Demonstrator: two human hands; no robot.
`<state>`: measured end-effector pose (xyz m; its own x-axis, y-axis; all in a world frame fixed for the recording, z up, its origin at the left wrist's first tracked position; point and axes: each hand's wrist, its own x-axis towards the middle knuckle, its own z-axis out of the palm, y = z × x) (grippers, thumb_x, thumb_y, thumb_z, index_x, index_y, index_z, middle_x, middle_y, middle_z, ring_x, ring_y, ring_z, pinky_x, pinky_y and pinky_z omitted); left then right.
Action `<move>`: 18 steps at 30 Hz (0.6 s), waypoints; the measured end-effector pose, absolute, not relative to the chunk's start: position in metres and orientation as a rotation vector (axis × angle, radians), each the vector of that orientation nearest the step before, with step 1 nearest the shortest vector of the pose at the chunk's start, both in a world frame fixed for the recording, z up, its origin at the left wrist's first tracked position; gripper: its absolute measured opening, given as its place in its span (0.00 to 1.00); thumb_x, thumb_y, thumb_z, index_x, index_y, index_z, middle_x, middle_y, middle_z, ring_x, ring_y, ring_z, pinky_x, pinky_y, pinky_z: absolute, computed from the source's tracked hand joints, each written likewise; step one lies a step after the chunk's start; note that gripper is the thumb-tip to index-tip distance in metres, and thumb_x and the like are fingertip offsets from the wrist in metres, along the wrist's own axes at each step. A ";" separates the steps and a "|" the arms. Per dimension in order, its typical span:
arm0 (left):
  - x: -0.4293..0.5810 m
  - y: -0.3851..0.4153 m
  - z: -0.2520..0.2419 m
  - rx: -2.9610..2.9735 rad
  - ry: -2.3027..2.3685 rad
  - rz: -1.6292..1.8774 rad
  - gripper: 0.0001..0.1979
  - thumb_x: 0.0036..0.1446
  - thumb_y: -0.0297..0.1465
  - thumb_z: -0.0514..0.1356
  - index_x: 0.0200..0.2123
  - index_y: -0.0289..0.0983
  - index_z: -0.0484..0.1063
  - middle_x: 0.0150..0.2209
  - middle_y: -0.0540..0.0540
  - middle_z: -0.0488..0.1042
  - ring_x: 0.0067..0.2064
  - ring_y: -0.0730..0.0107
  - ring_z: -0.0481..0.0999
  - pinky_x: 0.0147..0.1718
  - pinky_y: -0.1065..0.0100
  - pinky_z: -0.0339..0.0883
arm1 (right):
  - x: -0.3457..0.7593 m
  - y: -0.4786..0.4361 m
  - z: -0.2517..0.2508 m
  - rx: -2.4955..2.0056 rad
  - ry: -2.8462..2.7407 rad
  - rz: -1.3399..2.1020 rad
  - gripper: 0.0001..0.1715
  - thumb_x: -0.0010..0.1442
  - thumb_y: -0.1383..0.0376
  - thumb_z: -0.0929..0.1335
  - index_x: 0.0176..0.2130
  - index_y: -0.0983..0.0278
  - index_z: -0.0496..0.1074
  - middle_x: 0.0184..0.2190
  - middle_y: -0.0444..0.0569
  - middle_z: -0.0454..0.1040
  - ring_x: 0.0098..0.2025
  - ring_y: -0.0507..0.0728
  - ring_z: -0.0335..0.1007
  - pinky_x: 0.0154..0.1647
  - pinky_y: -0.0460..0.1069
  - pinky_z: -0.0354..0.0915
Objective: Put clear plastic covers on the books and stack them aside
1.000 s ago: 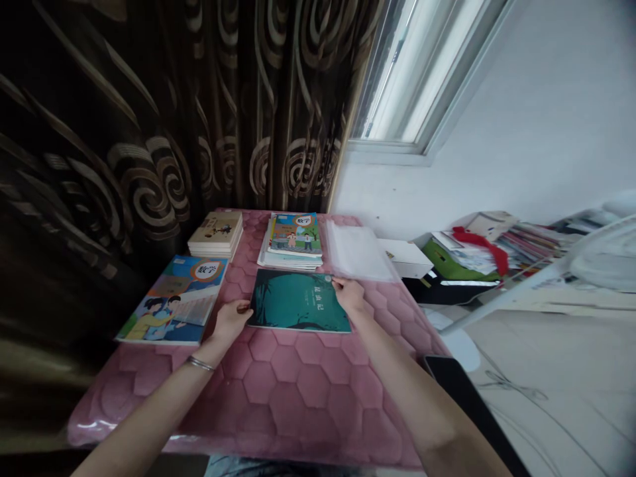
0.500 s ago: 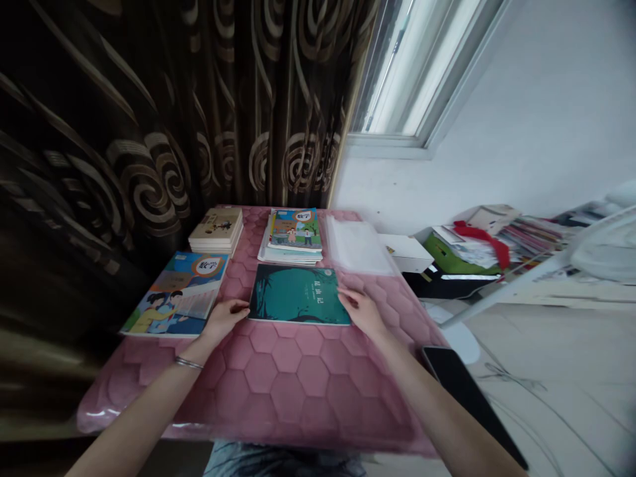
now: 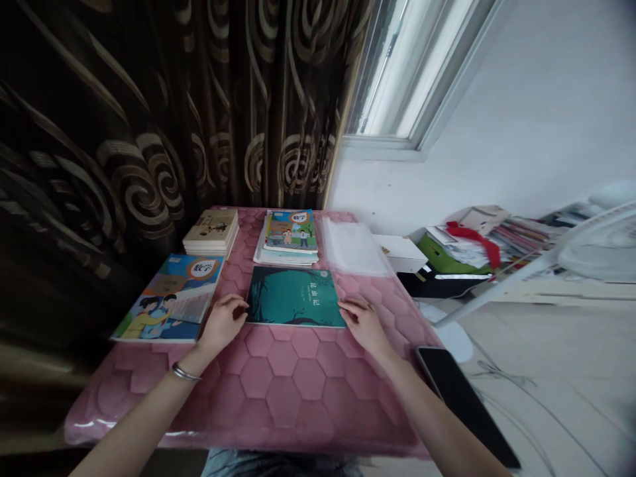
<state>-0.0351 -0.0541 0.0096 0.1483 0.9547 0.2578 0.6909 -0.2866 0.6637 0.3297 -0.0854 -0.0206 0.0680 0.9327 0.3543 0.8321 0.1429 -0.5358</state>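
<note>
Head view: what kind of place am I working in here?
Most likely a study corner in a home: schoolbooks stacked on a pink quilted table cover, a patterned curtain beside a window, and more books heaped to the right.

A glossy paper teal book lies on a quilted pink cloth table cover.

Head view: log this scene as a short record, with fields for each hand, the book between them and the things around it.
Left hand: open, fingertips at the left edge of the teal book; bracelet on the wrist
Right hand: open, fingertips at the book's right edge
Teal book: closed, flat on the pink quilted cover
Left of it: maths book
Behind it: beige book stack, colourful book stack, clear sleeves
Near right: dark phone
</note>
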 end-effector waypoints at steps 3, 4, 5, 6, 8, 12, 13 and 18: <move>-0.007 -0.066 0.012 2.473 1.348 0.901 0.09 0.54 0.26 0.61 0.37 0.42 0.77 0.43 0.47 0.77 0.46 0.64 0.75 0.48 0.60 0.66 | 0.293 -0.096 -0.010 -1.780 -1.789 0.062 0.11 0.60 0.62 0.67 0.40 0.55 0.79 0.49 0.49 0.75 0.50 0.63 0.67 0.48 0.58 0.63; 0.005 -0.068 0.012 2.559 1.285 0.834 0.09 0.54 0.26 0.62 0.39 0.42 0.77 0.42 0.47 0.77 0.45 0.64 0.74 0.47 0.61 0.66 | 0.277 -0.100 -0.008 -1.718 -1.855 0.054 0.09 0.60 0.61 0.68 0.39 0.55 0.79 0.50 0.48 0.75 0.50 0.62 0.67 0.48 0.57 0.62; 0.015 -0.070 0.010 2.628 1.254 0.770 0.10 0.54 0.27 0.63 0.40 0.42 0.77 0.41 0.47 0.76 0.45 0.63 0.73 0.45 0.61 0.66 | 0.262 -0.102 -0.007 -1.630 -1.945 0.059 0.08 0.59 0.61 0.70 0.39 0.54 0.79 0.50 0.48 0.75 0.51 0.62 0.66 0.49 0.57 0.60; 0.025 -0.072 0.008 2.686 1.243 0.712 0.10 0.54 0.26 0.63 0.40 0.42 0.77 0.41 0.47 0.76 0.45 0.62 0.73 0.44 0.61 0.66 | 0.247 -0.104 -0.008 -1.550 -2.021 0.073 0.08 0.58 0.62 0.71 0.39 0.54 0.79 0.50 0.47 0.75 0.51 0.62 0.66 0.49 0.56 0.60; 0.037 -0.072 0.005 2.773 1.252 0.636 0.09 0.54 0.26 0.63 0.39 0.41 0.77 0.39 0.46 0.76 0.45 0.61 0.72 0.43 0.60 0.65 | 0.226 -0.103 -0.012 -1.455 -2.105 0.080 0.07 0.58 0.65 0.72 0.39 0.55 0.78 0.48 0.46 0.77 0.50 0.60 0.67 0.47 0.55 0.59; 0.035 -0.067 -0.002 2.863 1.216 0.636 0.04 0.57 0.27 0.61 0.34 0.41 0.77 0.38 0.47 0.77 0.43 0.63 0.71 0.41 0.60 0.61 | 0.218 -0.095 -0.022 -1.410 -2.120 0.042 0.06 0.61 0.66 0.70 0.32 0.57 0.77 0.43 0.44 0.79 0.46 0.57 0.70 0.43 0.53 0.60; 0.030 -0.065 -0.003 2.868 1.189 0.658 0.04 0.58 0.27 0.61 0.33 0.41 0.77 0.38 0.48 0.77 0.42 0.64 0.72 0.42 0.60 0.61 | 0.223 -0.093 -0.023 -1.395 -2.115 0.034 0.08 0.61 0.66 0.70 0.30 0.57 0.77 0.43 0.44 0.80 0.46 0.56 0.70 0.43 0.53 0.60; -0.011 -0.057 -0.005 2.811 1.159 0.778 0.07 0.60 0.30 0.61 0.30 0.42 0.77 0.42 0.51 0.80 0.44 0.66 0.73 0.44 0.60 0.58 | 0.265 -0.097 -0.024 -1.330 -2.071 0.047 0.10 0.61 0.67 0.69 0.29 0.57 0.78 0.43 0.43 0.80 0.47 0.57 0.71 0.46 0.54 0.64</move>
<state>-0.0114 -0.0574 -0.0051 0.6046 0.6620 0.4428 0.6606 -0.7275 0.1856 0.2646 -0.0970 -0.0238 -0.2589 0.8202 0.5102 0.7960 0.4804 -0.3683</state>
